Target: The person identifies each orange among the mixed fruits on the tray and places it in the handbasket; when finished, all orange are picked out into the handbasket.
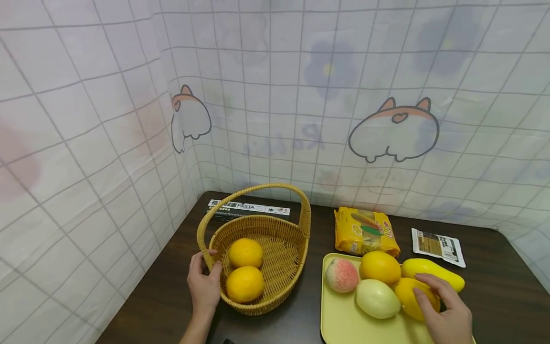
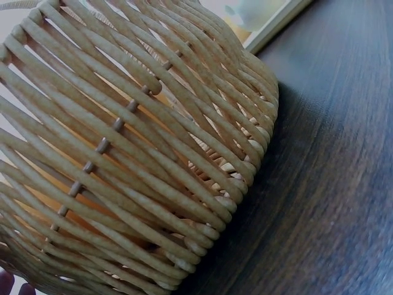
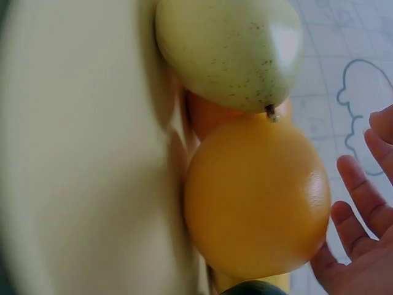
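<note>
My left hand (image 1: 205, 282) grips the rim of a wicker basket (image 1: 285, 291) at the foot of its arched handle, thumb on the inner side. Two oranges (image 1: 245, 252) lie in the basket's left part. In the left wrist view the basket's woven side (image 2: 141, 141) fills most of the picture. My right hand (image 1: 449, 313) is over an orange (image 1: 412, 298) on a yellow tray (image 1: 343, 317), its fingers spread beside the fruit. Around that orange (image 3: 255, 196) are a pale green pear (image 1: 377, 298), another orange (image 1: 380, 267), a pink peach (image 1: 342, 275) and a long yellow mango (image 1: 434, 273).
Behind the tray lies a yellow food packet (image 1: 365, 231), with a small white-and-brown sachet (image 1: 438, 246) to its right. A dark pasta box (image 1: 249, 209) lies behind the basket. Patterned cloth walls (image 1: 275, 95) border the dark wooden table (image 1: 167, 286).
</note>
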Motion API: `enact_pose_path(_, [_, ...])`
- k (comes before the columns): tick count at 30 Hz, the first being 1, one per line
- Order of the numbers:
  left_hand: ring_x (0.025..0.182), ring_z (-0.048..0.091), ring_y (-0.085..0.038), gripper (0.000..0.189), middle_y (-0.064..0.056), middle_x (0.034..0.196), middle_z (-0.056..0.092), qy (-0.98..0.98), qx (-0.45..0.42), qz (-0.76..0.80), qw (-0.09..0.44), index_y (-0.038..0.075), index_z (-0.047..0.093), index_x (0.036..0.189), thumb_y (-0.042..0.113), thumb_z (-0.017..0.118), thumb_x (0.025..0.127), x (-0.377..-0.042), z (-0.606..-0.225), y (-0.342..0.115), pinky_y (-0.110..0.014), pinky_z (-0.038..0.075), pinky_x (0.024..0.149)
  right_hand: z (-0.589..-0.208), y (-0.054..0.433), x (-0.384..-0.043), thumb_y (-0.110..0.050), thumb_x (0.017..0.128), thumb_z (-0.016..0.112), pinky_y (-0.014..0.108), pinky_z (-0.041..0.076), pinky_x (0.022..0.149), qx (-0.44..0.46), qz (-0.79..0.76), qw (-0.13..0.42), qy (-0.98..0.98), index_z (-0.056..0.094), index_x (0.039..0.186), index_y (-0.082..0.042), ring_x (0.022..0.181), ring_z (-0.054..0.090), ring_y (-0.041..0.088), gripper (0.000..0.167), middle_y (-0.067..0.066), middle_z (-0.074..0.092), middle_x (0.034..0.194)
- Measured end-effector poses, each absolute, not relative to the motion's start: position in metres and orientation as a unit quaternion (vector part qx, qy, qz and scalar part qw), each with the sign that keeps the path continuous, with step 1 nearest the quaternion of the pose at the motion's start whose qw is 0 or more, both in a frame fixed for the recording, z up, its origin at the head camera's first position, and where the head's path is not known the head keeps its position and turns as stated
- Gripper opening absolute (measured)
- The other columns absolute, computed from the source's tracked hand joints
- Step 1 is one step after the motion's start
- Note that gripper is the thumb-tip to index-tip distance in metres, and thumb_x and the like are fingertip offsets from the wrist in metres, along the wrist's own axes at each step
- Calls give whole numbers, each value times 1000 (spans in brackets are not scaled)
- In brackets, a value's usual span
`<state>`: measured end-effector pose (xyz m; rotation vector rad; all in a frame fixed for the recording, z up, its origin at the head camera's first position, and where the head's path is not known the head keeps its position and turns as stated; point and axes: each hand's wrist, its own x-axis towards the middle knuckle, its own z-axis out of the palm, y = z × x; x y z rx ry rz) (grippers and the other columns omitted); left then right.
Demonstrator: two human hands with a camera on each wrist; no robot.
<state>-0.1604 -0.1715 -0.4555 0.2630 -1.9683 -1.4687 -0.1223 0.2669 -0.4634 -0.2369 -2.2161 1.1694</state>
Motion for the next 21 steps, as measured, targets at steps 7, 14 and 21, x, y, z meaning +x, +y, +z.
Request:
enact_pose_path(7, [92, 59, -30, 21, -20, 102, 58, -752, 99, -560, 333, -5, 64, 103, -11, 63, 83, -160, -453, -171, -14, 39, 73, -472, 276, -124, -12, 86, 75, 1, 36, 79, -105, 444, 258, -852, 69, 115, -8, 100, 45, -17, 29, -26, 58, 106])
enact_pose_path(14, [92, 59, -31, 21, -22, 102, 58, -752, 96, -560, 334, -6, 64, 104, -10, 62, 83, -159, -452, -170, -14, 38, 73, -477, 287, -127, -42, 90, 68, 9, 39, 80, -105, 395, 105, -907, 57, 132, -10, 114, 48, 7, 54, 11, 57, 131])
enact_pose_path(21, [93, 59, -29, 23, -19, 103, 59, -752, 102, -555, 340, -2, 65, 103, -11, 64, 82, -169, -471, -176, -15, 38, 75, -478, 292, -131, -55, 89, 62, 55, 43, 93, -85, 385, -12, -919, 40, 144, -6, 119, 48, 41, 78, 25, 42, 143])
